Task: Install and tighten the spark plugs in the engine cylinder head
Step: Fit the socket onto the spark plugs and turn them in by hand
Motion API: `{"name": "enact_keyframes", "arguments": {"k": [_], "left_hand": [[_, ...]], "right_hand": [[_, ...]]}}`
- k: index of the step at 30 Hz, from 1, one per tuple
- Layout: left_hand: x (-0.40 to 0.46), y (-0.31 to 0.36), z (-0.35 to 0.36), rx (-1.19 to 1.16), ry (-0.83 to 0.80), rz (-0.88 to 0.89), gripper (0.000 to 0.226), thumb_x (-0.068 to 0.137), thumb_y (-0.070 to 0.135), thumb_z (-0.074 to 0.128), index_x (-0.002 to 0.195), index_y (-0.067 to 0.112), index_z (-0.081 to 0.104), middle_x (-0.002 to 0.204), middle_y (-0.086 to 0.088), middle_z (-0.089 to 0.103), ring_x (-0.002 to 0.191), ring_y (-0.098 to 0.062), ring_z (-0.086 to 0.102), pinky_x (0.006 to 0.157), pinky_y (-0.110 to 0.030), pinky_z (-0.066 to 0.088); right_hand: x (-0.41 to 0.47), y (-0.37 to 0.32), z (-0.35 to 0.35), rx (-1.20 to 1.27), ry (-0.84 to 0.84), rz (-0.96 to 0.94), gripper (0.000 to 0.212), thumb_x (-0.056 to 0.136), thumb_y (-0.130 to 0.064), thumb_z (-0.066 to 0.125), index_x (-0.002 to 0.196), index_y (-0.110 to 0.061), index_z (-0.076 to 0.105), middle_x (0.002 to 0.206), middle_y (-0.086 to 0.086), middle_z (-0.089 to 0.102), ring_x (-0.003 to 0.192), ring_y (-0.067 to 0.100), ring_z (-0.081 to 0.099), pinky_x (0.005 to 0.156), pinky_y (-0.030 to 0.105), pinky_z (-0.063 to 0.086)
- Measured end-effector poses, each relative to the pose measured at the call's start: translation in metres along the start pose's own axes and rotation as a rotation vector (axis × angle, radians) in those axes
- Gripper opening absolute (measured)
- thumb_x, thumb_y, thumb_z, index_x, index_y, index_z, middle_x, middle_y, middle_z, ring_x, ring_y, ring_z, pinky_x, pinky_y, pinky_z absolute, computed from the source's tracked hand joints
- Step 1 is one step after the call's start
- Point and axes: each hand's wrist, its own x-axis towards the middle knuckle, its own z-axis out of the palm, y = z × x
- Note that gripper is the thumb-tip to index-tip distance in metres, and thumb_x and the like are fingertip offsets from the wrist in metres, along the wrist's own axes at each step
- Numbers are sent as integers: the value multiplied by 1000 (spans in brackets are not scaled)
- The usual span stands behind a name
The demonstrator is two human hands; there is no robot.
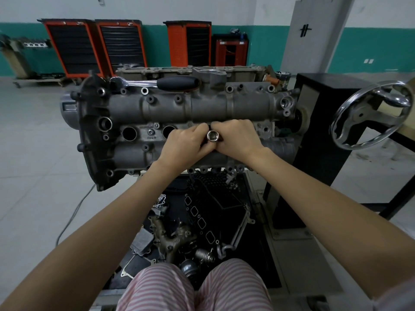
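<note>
While both hands meet over the cylinder head [157, 108], the left hand [184, 143] and right hand [235, 139] have their fingers clamped on a socket [212, 136] standing in a plug well. Two open wells [129, 133] lie left of the fingers; beyond them rests a ratchet [155, 83]. Below, a tray [269, 254] holds loose engine parts [175, 236].

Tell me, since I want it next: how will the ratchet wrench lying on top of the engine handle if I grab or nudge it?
The ratchet wrench looks like rigid chromed steel, so probably stiff and fairly heavy. Its bare shank may be slippery; the black handle should grip better. It rests on uneven castings of the engine, so a nudge might slide it off.
</note>
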Motion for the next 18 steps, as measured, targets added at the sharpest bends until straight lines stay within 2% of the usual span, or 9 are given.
{"name": "enact_keyframes", "arguments": {"k": [3, 6, 10, 13, 15, 18], "left_hand": [[1, 3, -2, -6, -4, -26, 28, 80, 23, 47, 64, 0, 48, 53, -9, 50, 36, -29, 46, 36, -26, 29], [1, 4, -2, 0, -6, -24, 28, 80, 24, 46, 67, 0, 47, 57, -9, 50, 37, -31, 46, 37, -24, 29], [1, 2, -1, -1, 6, -36, 32, 81, 31, 52, 65, 3, 46, 54, -5, 48, 38, -25, 44, 42, -22, 24], [0, -1, 1, 8, 21, -27, 36, 82, 31, 57, 59, 5, 48, 50, -4, 50, 39, -24, 46, 42, -22, 25], [0, -2, 1, 19, 20, -2, 35, 84, 27, 57, 58, 5, 50, 50, -6, 53, 39, -26, 49, 39, -24, 29], [0, 0, 0, 28, 8, -4, 32, 84, 24, 51, 61, 2, 50, 51, -9, 52, 38, -29, 49, 38, -25, 30]], "right_hand": [[1, 1, 2, -31, -2, -14, 23, 79, -30, 54, 88, -9, 54, 80, 11, 68, 76, 37, 62, 54, 33, 27], [2, 2, 3, -46, 0, -37, 23, 80, -28, 53, 93, -9, 53, 81, 11, 68, 76, 37, 62, 53, 33, 27], [0, 1, 1, -16, 24, -44, 13, 79, -18, 59, 77, -5, 59, 69, 15, 65, 64, 39, 60, 51, 32, 28], [-1, 1, 0, 32, 72, -21, 14, 73, -12, 65, 63, -4, 58, 59, 15, 63, 53, 37, 58, 48, 30, 29], [0, 1, 0, 49, 73, -9, 14, 72, -13, 65, 63, -5, 58, 58, 15, 62, 52, 37, 58, 49, 30, 28], [1, 0, 1, 21, 53, -12, 16, 75, -22, 62, 75, -7, 56, 66, 13, 65, 62, 39, 60, 51, 30, 26]]}}
